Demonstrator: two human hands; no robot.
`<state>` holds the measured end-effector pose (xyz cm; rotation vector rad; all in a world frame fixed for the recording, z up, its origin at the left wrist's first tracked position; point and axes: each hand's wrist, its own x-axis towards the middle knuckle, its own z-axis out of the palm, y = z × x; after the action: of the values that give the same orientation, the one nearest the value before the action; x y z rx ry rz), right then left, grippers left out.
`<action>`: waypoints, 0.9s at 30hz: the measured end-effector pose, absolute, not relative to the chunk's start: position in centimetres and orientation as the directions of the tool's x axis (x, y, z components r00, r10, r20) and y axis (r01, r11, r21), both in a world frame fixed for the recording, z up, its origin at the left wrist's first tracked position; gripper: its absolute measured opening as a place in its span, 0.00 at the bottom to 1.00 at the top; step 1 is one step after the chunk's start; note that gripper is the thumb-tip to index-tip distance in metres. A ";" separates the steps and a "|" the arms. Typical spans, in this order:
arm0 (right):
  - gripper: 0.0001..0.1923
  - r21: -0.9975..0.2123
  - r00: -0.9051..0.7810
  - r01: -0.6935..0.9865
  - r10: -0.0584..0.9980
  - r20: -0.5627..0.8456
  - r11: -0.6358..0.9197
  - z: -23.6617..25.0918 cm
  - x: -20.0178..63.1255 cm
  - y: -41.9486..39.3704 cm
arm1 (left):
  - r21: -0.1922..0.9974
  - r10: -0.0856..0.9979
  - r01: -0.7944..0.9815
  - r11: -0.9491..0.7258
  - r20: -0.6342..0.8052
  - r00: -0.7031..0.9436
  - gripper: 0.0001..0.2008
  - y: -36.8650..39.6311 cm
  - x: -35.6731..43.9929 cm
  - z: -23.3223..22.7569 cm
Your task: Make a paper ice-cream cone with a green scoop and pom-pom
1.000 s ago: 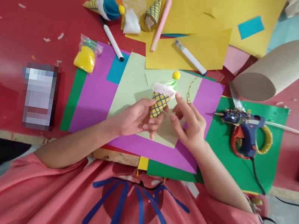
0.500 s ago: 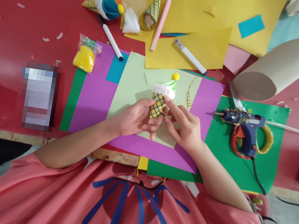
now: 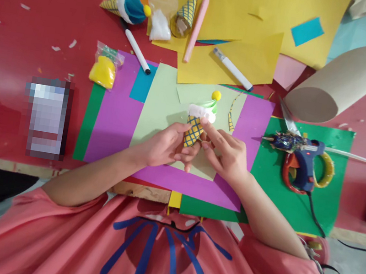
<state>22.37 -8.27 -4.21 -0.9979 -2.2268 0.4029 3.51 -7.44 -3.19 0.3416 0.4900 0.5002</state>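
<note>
A small paper ice-cream cone (image 3: 193, 131) with a yellow and blue lattice stands upright between my hands, over a pale green sheet (image 3: 160, 105). It carries a white clay-like band (image 3: 201, 111), a light green swirl and a yellow ball (image 3: 216, 95) on top. My left hand (image 3: 170, 144) is closed around its lower part, thumb on the left side and fingers curled beneath and behind. My right hand (image 3: 228, 156) has its fingers apart. Its index fingertip touches the white band's lower right edge; the thumb points at the cone's side.
A hot glue gun (image 3: 304, 158) lies on green card at right, near scissors (image 3: 290, 119) and a cardboard tube (image 3: 339, 85). Toward the back are a blue-topped cone (image 3: 130, 6), another lattice cone (image 3: 187, 15), markers (image 3: 233, 69) and a bag of yellow clay (image 3: 103, 71).
The ice-cream cone has shifted slightly right and down with my left hand. My right index finger stays against the white band.
</note>
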 end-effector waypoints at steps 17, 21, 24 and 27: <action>0.27 -0.659 -0.381 0.490 0.821 0.426 0.570 -4.6 22.4 -8.1 | 0.331 0.555 -0.454 0.827 -0.356 0.752 0.21 -7.4 3.0 -3.3; 0.25 -0.685 -0.379 0.480 0.834 0.402 0.548 -4.7 22.5 -8.1 | 0.352 0.547 -0.429 0.832 -0.394 0.738 0.23 -7.3 3.1 -3.5; 0.24 -0.721 -0.380 0.446 0.842 0.384 0.530 -4.6 22.5 -8.2 | 0.380 0.561 -0.425 0.822 -0.408 0.720 0.24 -7.3 3.4 -3.6; 0.23 -0.736 -0.383 0.425 0.841 0.382 0.527 -4.6 22.5 -8.2 | 0.404 0.558 -0.405 0.820 -0.409 0.722 0.24 -7.5 3.6 -3.6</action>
<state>22.52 -8.18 -4.56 -1.0274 -2.0045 0.6939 3.63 -7.46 -3.65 0.2974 0.5442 0.5407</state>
